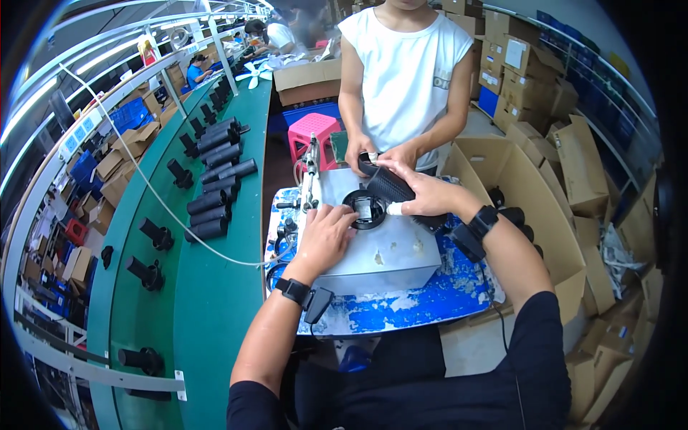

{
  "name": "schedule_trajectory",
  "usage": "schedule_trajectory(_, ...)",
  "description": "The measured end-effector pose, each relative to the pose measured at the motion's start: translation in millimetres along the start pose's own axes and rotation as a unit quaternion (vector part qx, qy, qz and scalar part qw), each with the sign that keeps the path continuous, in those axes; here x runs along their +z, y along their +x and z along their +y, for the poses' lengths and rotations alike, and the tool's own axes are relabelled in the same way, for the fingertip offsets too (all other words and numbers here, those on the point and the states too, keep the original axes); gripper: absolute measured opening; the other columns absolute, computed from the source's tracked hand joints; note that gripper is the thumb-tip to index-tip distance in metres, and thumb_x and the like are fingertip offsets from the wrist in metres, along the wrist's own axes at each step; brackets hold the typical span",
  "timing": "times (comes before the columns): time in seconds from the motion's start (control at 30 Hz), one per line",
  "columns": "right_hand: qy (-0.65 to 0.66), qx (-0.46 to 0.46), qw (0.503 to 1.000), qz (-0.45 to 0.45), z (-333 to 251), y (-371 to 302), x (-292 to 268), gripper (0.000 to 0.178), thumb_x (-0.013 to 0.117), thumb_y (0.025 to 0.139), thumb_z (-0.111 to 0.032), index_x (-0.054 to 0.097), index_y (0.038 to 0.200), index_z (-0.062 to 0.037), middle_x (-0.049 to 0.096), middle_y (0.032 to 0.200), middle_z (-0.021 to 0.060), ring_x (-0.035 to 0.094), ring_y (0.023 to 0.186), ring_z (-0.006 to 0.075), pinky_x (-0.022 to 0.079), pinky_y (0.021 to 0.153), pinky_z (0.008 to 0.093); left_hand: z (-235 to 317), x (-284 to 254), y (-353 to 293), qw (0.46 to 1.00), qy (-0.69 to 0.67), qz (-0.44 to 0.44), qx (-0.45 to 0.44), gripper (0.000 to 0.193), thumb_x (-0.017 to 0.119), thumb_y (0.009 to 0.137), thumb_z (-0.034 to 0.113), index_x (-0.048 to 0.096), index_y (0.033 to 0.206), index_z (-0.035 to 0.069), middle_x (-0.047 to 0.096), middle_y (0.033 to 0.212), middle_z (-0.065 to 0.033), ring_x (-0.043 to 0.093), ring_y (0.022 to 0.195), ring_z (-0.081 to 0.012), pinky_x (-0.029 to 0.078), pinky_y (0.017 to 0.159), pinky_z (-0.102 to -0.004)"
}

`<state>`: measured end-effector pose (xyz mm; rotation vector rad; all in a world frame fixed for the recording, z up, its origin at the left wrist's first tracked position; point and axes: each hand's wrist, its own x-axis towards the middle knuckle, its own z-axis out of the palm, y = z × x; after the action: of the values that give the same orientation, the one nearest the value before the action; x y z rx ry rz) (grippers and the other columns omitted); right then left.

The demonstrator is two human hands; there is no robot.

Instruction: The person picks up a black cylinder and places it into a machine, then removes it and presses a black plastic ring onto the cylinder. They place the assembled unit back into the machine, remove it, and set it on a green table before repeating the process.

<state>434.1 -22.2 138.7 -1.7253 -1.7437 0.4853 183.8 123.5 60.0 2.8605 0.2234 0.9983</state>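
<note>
My right hand (424,192) is wrapped round a black cylinder with a mesh-like surface (388,185), which it holds tilted above a grey metal box (387,247). White tape covers the tip of one finger on that hand. A round black fixture (365,209) with a pale rectangular piece in its middle is set in the box top. My left hand (328,235) lies at the fixture's left rim, fingers stretched out and holding nothing. Across the box, a co-worker's hands (383,154) are at a curved black part (367,165) close to the cylinder's far end.
A metal clamp device (310,172) stands at the box's left on a worn blue table (423,308). Left of it, a green conveyor (222,301) carries several black cylinders (211,201). An open carton (534,186) with black parts stands at right; a pink stool (313,132) is behind.
</note>
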Motion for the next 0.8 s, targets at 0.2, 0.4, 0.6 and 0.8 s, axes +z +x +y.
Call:
schedule_trajectory(0.2, -0.115, 0.038, 0.989, -0.084, -7, 11, -6, 0.095, 0.084, 0.081, -0.042, 0.043, 0.159, -0.0062, 0.062, 0.142, 0.0267, 0.066, 0.125, 0.0359, 0.05, 0.108, 0.0435, -14, 17, 2, 0.997, -0.077, -0.007, 0.009, 0.028, 0.075, 0.093, 0.017, 0.072, 0.12, 0.011, 0.068, 0.117, -0.0081, 0.065, 0.106, -0.0326, 0.051, 0.091, -0.0436)
schedule_trajectory(0.4, -0.13, 0.137, 0.958, -0.216, -30, 46, 10, 0.089, 0.079, 0.085, -0.049, 0.047, 0.154, -0.0034, 0.067, 0.133, 0.0259, 0.068, 0.119, 0.0361, 0.052, 0.102, 0.0438, -21, 21, 1, 0.995, -0.085, -0.051, -0.026, 0.022, 0.073, 0.095, 0.018, 0.072, 0.116, 0.011, 0.069, 0.113, -0.0099, 0.068, 0.103, -0.0356, 0.053, 0.088, -0.0459)
schedule_trajectory(0.6, -0.213, 0.134, 0.939, -0.234, -27, 62, 11, 0.087, 0.076, 0.086, -0.053, 0.051, 0.15, -0.001, 0.07, 0.126, 0.0262, 0.069, 0.116, 0.0376, 0.054, 0.099, 0.0449, -14, 19, 2, 0.994, -0.086, -0.061, -0.028, 0.019, 0.069, 0.1, 0.02, 0.072, 0.117, 0.012, 0.068, 0.109, -0.0115, 0.068, 0.102, -0.0352, 0.052, 0.088, -0.0489)
schedule_trajectory(0.8, -0.235, 0.153, 0.933, -0.225, -28, 69, 17, 0.082, 0.074, 0.086, -0.054, 0.057, 0.144, 0.0014, 0.071, 0.125, 0.0278, 0.071, 0.116, 0.0383, 0.054, 0.1, 0.0445, -21, 22, 1, 0.993, -0.089, -0.064, -0.038, 0.018, 0.067, 0.102, 0.023, 0.072, 0.117, 0.014, 0.067, 0.107, -0.0081, 0.068, 0.1, -0.0325, 0.05, 0.086, -0.0496)
